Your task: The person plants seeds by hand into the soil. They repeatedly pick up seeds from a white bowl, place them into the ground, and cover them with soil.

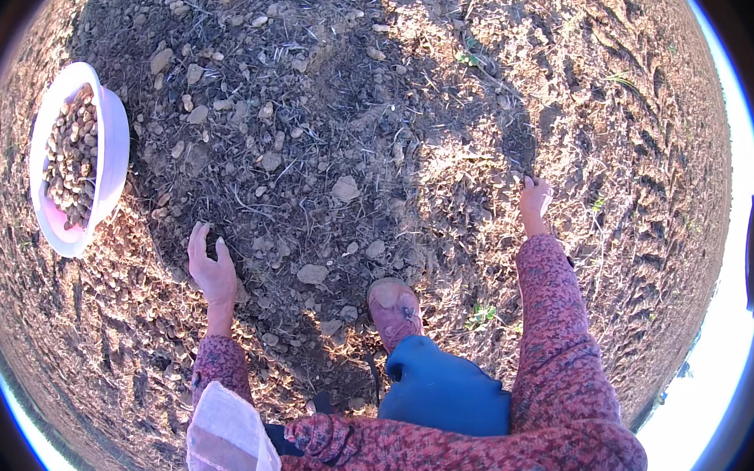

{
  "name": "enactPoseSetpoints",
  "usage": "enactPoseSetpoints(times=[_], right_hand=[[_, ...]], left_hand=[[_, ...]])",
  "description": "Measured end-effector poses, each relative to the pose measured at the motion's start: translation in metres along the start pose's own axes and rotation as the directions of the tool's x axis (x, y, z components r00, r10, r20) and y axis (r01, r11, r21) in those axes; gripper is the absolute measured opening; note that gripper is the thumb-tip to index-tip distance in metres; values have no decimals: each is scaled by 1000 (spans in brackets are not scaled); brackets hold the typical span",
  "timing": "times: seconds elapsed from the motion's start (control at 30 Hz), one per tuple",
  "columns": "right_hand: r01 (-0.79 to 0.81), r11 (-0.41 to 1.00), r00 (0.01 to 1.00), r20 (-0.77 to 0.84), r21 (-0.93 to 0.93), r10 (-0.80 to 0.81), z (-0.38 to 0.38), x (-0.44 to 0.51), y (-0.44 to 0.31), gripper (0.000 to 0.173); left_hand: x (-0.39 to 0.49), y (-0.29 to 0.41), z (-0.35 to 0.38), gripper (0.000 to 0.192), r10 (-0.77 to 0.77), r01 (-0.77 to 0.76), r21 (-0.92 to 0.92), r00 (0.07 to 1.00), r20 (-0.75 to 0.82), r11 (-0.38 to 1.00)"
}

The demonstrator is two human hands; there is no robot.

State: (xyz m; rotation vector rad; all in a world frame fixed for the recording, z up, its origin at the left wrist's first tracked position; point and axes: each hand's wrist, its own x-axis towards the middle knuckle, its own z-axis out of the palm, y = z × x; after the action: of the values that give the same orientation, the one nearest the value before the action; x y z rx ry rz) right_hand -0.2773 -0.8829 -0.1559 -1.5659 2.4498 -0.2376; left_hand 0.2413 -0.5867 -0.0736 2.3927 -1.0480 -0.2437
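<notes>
My left hand (pixel 213 259) is above the soil at the lower left, thumb and fingers apart, with nothing seen in it. My right hand (pixel 536 196) reaches down to the sunlit ground at the right, its fingertips closed together at a small dark thing too small to name. A white plastic basin (pixel 114 158) with a pinkish inside stands on the ground at the left, beyond my left hand. In it lies a heap of what look like unshelled peanuts (pixel 74 155).
Stones (pixel 346 188) and clods lie over the dry soil, with pods or pebbles among them. My shoe (pixel 397 310) is planted between my hands. Small green weeds (pixel 481 314) grow at the right, and tyre-like ruts run along the far right. A pale cloth (pixel 229 439) hangs at the bottom.
</notes>
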Motion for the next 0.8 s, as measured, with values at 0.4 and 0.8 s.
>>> enactPoseSetpoints(times=[0.4,0.8], right_hand=[[-509,59,860,510,859,0,-43,27,-48,12],[365,884,881,199,292,-430,28,73,-134,42]], left_hand=[[20,3,-2,38,140,-134,253,990,-7,958],[22,13,42,51,72,-109,317,989,126,942]])
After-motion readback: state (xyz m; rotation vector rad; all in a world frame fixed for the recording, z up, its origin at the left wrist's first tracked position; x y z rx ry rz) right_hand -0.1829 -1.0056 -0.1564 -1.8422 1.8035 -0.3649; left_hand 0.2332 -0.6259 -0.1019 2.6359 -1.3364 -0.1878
